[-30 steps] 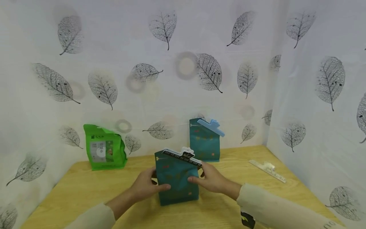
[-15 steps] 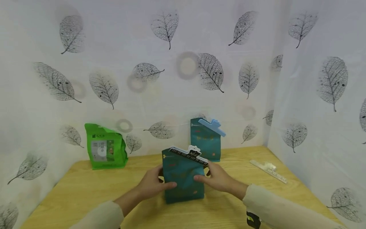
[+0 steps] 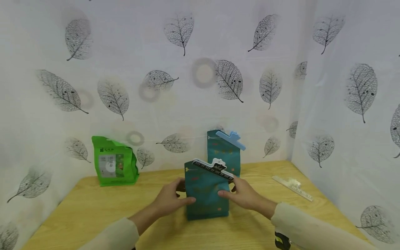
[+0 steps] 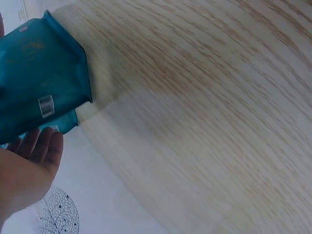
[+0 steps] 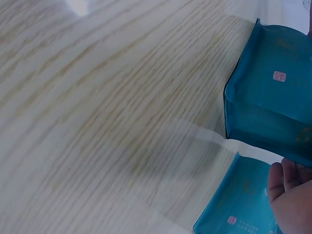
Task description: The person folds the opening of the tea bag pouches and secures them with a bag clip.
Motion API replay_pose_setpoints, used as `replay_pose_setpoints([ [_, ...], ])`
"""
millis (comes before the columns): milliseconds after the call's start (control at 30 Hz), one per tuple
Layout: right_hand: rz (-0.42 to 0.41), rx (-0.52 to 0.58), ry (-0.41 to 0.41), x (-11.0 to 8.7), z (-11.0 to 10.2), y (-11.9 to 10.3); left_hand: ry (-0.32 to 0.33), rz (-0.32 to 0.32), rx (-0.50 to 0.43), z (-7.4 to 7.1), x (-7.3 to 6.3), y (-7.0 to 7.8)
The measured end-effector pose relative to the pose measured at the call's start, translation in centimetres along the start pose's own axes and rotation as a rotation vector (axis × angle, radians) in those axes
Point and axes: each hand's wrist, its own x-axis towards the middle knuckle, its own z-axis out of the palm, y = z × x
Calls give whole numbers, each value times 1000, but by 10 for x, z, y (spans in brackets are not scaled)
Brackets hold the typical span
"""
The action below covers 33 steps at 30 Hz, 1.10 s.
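A teal pouch is held upright in front of me, its top slanting down to the right. A bag clip with a white back and black striped bar sits along that slanted top. My left hand holds the pouch's left side, thumb on the front and fingers partly hidden behind. On the right side my right hand grips it, thumb on the front just below the clip's end. Both wrist views show the pouch's lower part near the wood; whether it touches cannot be told.
Behind it stands a second teal pouch with a light blue clip. A green pouch stands at the back left. A clear clip lies on the wooden table to the right. A leaf-patterned curtain surrounds the table.
Both hands have carried the front teal pouch to the right and slightly away, so that it now overlaps more of the pouch behind. The other pouches and the clear clip stay put.
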Motion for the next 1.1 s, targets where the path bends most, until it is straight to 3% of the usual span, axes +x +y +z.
replay_pose_setpoints([
  [233, 26, -25, 28, -4, -8, 5, 24, -6, 9, -9, -3, -6],
  [533, 71, -39, 52, -6, -18, 9, 124, -91, 55, -20, -6, -20],
  [633, 76, -45, 70, -8, -20, 12, 158, -80, 67, -24, -9, -25],
  [933, 156, -41, 67, -22, -17, 24, 144, -122, 63, -23, -30, -39],
  [1100, 154, -74, 91, -9, -28, 28, 183, -112, 109, -37, -25, -43],
])
